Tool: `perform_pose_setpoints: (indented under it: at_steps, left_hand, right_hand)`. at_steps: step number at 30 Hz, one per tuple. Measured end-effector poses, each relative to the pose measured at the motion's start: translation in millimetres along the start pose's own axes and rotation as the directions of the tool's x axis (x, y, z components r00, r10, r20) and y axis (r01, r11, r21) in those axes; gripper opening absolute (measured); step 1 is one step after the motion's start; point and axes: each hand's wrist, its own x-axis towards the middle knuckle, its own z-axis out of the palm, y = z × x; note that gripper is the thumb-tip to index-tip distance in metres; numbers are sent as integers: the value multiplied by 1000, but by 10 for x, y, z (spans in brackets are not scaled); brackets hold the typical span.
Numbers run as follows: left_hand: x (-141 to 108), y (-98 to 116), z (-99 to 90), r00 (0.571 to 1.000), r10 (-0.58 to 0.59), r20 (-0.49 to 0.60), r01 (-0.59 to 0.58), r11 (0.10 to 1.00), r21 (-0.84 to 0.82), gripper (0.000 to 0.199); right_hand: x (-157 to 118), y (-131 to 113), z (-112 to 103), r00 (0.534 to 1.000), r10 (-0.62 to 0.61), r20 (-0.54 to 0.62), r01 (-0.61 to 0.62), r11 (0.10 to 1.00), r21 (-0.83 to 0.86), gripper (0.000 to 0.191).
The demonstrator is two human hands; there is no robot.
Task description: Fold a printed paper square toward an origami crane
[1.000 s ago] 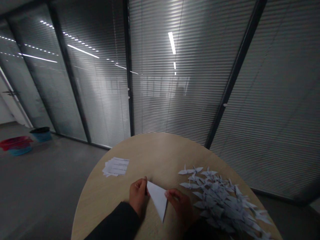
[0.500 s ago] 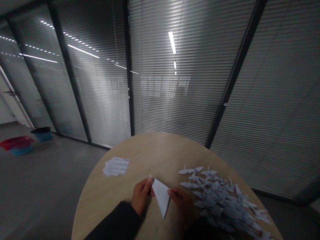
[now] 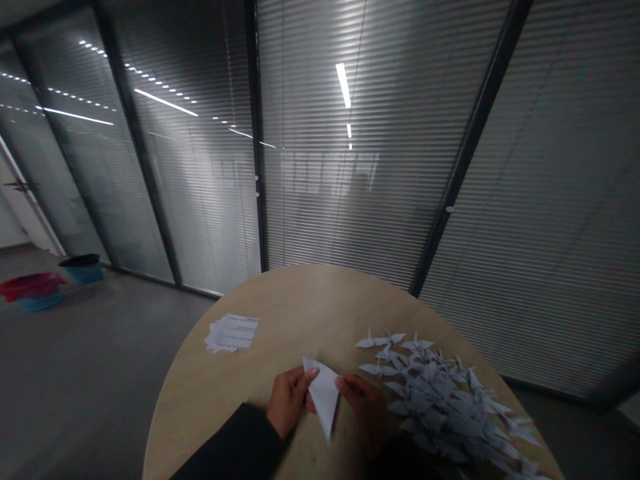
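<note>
In the head view, the folded paper [image 3: 325, 397] is over the surface [image 3: 310, 300], between the left grip [image 3: 287, 402], pinching its upper-left part, and the right grip [image 3: 367, 407], pinching its right corner. It should handle light, thin and easily creased (edges suit holding best). The left grip is partly hidden behind it; the right is dim, and whether the lower tip touches down is unclear.

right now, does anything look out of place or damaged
Nothing looks spilled or damaged. The folded sheet being held shows no visible tear; merely untidy are the unevenly fanned papers on the left and jumbled paper figures on the right.
</note>
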Motion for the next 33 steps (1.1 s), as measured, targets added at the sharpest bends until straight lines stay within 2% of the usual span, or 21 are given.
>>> perform_pose_setpoints:
  at_steps: [3,6,10,16,20,26,29,33]
  left_hand:
    - [20,-54,20,996,-83,43,86,994,-62,59]
    - [35,-93,40,988,-114,105,124,989,-85,59]
    - [22,-100,49,982,-107,152,114,993,-35,58]
    - [7,-154,21,988,-59,144,57,998,23,57]
    - [22,-195,29,978,-117,171,112,993,36,65]
    - [-7,-153,52,930,-172,323,157,985,74,72]
    - [-38,-106,43,926,-160,343,149,987,58,69]
    - [-50,-89,31,923,-178,342,172,984,47,66]
  right_hand:
    - [23,0,-25,994,75,77,-84,990,115,26]
    - [44,-4,-47,994,95,55,-101,988,118,28]
    - [43,-36,-66,993,98,65,-105,988,111,28]
    - [43,-71,-71,985,139,105,-152,981,124,28]
    - [52,-92,-82,983,153,100,-167,974,153,31]
    - [20,-193,-112,983,174,66,-183,966,183,31]
    - [-1,-224,-105,982,186,41,-190,965,182,27]
    - [-17,-226,-94,977,201,70,-211,954,213,27]
